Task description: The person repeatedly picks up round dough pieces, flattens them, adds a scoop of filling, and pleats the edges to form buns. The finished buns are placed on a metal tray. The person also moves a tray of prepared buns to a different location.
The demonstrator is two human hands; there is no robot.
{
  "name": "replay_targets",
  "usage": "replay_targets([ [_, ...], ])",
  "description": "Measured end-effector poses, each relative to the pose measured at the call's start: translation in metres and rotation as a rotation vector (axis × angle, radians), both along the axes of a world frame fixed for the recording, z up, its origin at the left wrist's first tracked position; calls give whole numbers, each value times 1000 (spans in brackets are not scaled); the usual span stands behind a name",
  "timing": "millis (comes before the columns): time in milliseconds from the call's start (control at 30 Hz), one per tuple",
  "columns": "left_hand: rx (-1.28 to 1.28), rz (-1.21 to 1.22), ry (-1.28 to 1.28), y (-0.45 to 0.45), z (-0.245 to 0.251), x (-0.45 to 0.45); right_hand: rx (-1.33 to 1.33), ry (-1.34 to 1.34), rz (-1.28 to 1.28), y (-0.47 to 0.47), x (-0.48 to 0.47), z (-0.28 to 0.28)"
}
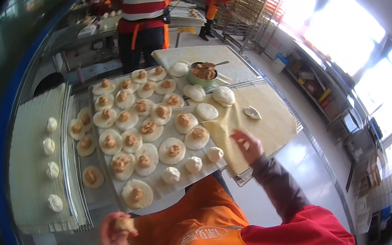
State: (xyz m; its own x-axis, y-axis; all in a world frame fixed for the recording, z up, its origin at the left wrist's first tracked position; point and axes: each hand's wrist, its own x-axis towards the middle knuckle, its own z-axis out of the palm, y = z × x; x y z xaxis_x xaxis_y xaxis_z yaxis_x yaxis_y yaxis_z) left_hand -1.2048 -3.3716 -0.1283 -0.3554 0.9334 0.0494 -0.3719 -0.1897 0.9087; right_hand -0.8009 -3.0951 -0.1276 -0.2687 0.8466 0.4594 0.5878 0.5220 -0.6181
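Observation:
My left hand (115, 233) is raised below the near left corner of the work surface, its fingers closed on a small piece of dough (124, 224). Over the front edge of the yellow cloth (265, 131) is my right hand (249, 147), its fingers apart and slightly blurred, holding nothing visible. Many flat dough rounds topped with meat filling (144, 160) lie in rough rows on the pale sheet. Several closed buns (194, 164) sit along its near right edge. Plain dough rounds (207, 111) and a folded dough piece (252, 112) lie farther back at the right.
A green bowl of filling (204, 74) with a spoon stands at the back. More pleated buns (52, 170) rest on a cloth-covered tray (26, 120) at the left. Two people (148, 12) (220, 0) in orange aprons stand beyond, one beside a rack (252, 3).

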Motion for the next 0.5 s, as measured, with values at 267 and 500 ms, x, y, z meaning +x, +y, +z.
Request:
replay_targets([
  [267, -159, -444, 37, 120, 52, 91, -36, -179, 33, 168, 27, -49],
  [500, -255, -517, 131, 170, 57, 116, -303, -546, -106, 228, -39, -64],
])
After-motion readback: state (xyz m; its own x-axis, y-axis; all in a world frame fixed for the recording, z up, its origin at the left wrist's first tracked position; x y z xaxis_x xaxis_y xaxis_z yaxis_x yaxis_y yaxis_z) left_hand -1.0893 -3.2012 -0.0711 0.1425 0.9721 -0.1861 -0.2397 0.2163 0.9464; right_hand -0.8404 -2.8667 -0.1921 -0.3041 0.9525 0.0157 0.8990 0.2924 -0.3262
